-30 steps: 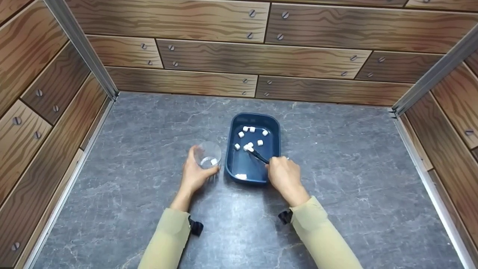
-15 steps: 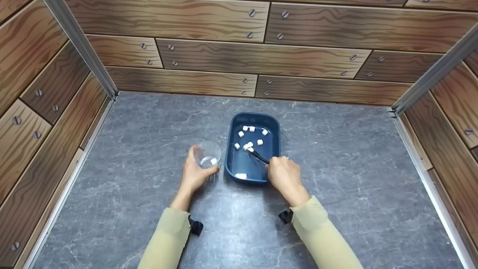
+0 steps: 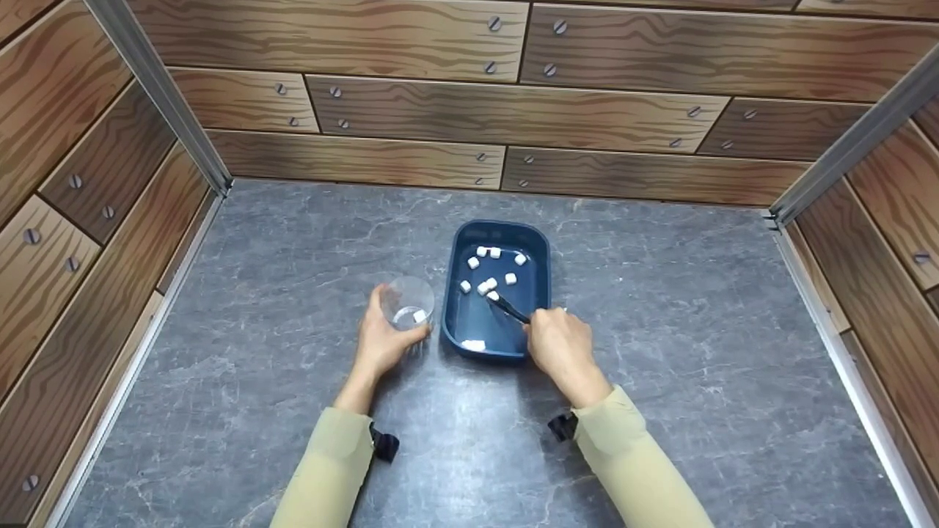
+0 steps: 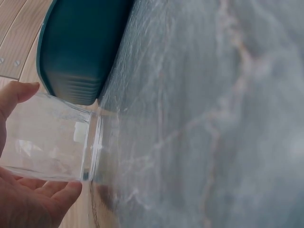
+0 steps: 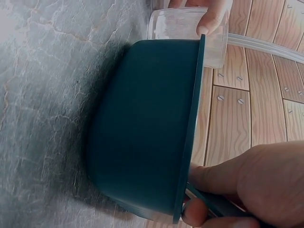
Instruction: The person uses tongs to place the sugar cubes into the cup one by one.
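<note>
My left hand (image 3: pixel 383 334) holds a clear plastic cup (image 3: pixel 408 293) between thumb and fingers. The cup stands upright on the floor surface, and one white cube (image 3: pixel 419 316) lies at its bottom. To its right is a dark blue rectangular tub (image 3: pixel 447 308) with several small white cubes scattered inside. My right hand (image 3: pixel 559 345) grips black tongs (image 3: pixel 511 309) over the tub's near right rim. Their tips are at a white cube (image 3: pixel 493 296), close to two touching cubes. In the right wrist view the tub wall (image 5: pixel 142 118) hides the tips.
Grey marbled flooring (image 3: pixel 682 330) surrounds the tub and cup. A wood-patterned wall (image 3: pixel 411 110) rises at the back, with similar panels at both sides and metal rails (image 3: pixel 165 95) in the corners.
The tong prongs have drawn closer together at the white cube, which has shifted slightly toward me, away from the neighbouring cubes. My left hand and the cup have stayed put.
</note>
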The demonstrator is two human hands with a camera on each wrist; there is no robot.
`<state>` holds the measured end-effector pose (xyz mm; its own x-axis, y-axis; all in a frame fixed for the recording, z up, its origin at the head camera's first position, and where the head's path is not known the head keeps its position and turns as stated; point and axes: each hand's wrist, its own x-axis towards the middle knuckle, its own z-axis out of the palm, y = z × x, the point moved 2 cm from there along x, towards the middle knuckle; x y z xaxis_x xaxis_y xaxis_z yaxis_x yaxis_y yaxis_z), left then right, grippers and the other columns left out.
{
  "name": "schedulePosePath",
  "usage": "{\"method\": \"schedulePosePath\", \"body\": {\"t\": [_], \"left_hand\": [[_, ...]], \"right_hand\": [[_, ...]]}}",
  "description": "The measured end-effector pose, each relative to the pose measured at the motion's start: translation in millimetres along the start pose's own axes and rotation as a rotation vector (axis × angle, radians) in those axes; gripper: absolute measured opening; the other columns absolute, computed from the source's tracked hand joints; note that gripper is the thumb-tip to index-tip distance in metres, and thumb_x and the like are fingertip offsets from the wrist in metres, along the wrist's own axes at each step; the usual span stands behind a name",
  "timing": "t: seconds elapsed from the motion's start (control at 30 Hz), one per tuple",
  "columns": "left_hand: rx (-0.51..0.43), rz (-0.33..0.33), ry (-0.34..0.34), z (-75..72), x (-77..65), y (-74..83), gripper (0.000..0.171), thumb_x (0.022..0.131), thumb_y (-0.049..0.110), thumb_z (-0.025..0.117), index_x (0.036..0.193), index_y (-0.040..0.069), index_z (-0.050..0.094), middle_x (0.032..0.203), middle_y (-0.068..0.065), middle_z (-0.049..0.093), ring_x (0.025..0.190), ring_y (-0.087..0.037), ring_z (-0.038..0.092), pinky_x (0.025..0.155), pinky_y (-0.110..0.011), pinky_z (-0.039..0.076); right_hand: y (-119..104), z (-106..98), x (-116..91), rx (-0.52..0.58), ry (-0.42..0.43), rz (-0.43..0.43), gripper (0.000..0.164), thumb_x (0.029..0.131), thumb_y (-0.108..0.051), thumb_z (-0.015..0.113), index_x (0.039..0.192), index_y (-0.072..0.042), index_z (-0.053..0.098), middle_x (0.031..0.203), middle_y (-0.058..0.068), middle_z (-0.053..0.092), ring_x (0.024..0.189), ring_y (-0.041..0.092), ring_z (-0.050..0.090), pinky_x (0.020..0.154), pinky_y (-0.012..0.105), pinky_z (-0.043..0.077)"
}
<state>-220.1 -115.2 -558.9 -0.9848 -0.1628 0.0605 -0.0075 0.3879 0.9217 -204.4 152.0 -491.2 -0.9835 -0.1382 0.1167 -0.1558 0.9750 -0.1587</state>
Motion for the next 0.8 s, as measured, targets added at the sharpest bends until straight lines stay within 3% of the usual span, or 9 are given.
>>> {"method": "schedulePosePath", "body": {"t": [0.43, 0.8], "left_hand": [[0.008, -0.01, -0.007, 0.2, -0.1, -0.3, 0.104, 0.061, 0.019, 0.09, 0.145, -0.003, 0.033, 0.138, -0.027, 0.048, 0.126, -0.04, 0.047, 0.109, -0.048, 0.035], [-0.009, 0.008, -0.006, -0.4, -0.4, -0.3, 0.103, 0.062, 0.017, 0.091, 0.145, -0.004, 0.033, 0.138, -0.025, 0.049, 0.127, -0.038, 0.046, 0.109, -0.045, 0.035]], "right_hand": [[-4, -15, -9, 0.047, 0.06, -0.037, 0.019, 0.089, -0.019, 0.07, 0.076, -0.004, 0.069, 0.066, 0.017, 0.064, 0.056, 0.039, 0.061, 0.045, 0.051, 0.047], [-23, -35, -22, 0.126, 0.208, -0.183, 0.013, 0.089, -0.016, 0.072, 0.089, -0.003, 0.074, 0.065, 0.008, 0.063, 0.053, 0.033, 0.061, 0.042, 0.044, 0.047]]}}
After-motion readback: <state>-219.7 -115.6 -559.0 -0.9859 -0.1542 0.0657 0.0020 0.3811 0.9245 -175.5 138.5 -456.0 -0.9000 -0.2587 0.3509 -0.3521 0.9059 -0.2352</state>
